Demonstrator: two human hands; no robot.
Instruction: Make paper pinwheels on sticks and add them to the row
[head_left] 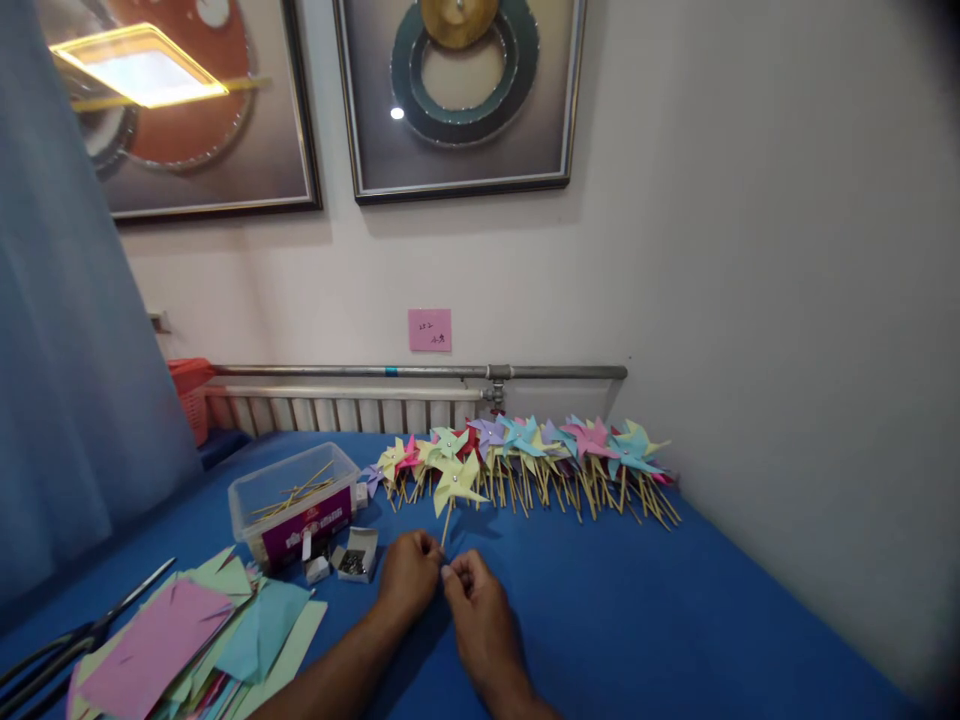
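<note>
A pale yellow paper pinwheel (455,483) on a thin wooden stick stands out in front of my hands, with a small pin at its centre. The lower end of its stick runs to the fingertips of my left hand (411,572), which are pinched together there. My right hand (480,615) is close beside it, fingers curled in and thumb against them near the stick's end. Whatever the right fingers may hold is hidden. Left of my hands is a small open white box (358,555) of dark metal pins, with another small box (316,570) beside it.
Many finished pinwheels (525,440) lie in a row along the wall. A clear plastic tub (292,480) holds wooden sticks. Coloured paper sheets (157,650) and black scissors (82,635) lie at the front left of the blue table (637,620). A radiator (345,410) stands behind.
</note>
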